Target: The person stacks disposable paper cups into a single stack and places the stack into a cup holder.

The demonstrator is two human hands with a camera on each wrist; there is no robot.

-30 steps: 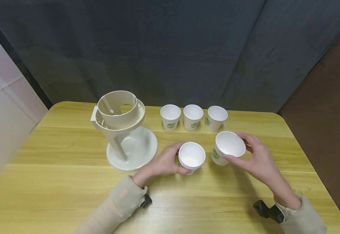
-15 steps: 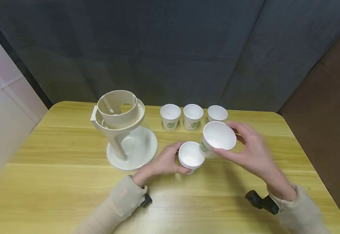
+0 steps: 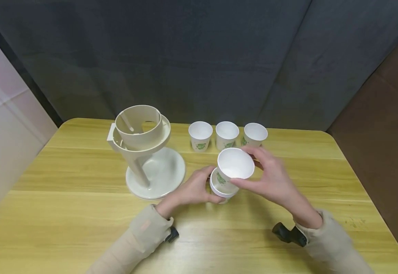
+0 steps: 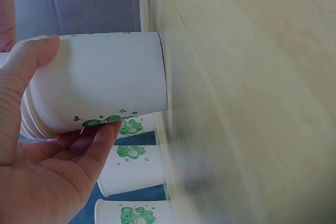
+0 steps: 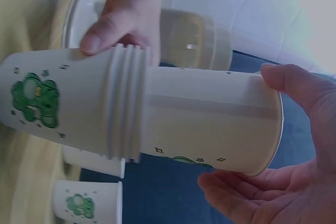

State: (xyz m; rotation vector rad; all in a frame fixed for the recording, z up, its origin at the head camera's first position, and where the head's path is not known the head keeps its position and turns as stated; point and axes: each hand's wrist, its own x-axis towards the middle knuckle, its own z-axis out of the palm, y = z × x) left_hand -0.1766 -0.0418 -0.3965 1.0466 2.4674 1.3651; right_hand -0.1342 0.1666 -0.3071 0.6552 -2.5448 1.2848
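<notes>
In the head view, my left hand (image 3: 193, 188) grips a stack of nested white paper cups (image 5: 79, 98) that stands upright on the table. Thumb and fingers wrap its sides, and several stacked rims show in the right wrist view. My right hand (image 3: 272, 184) holds a single paper cup (image 3: 235, 163) near its rim, thumb on one side and fingers on the other. That cup is slightly tilted, with its lower end inside the mouth of the stack. Green cartoon prints mark the cups.
Three white paper cups, a left one (image 3: 200, 133), a middle one (image 3: 227, 133) and a right one (image 3: 255, 132), stand in a row at the back of the wooden table (image 3: 65, 220). Left of the hands stands a cream plastic stand (image 3: 140, 140) with a ring top and round base.
My right hand has carried its paper cup leftward, from beside the stack to over it and partly into its mouth. My left hand and the stack have stayed in place.
</notes>
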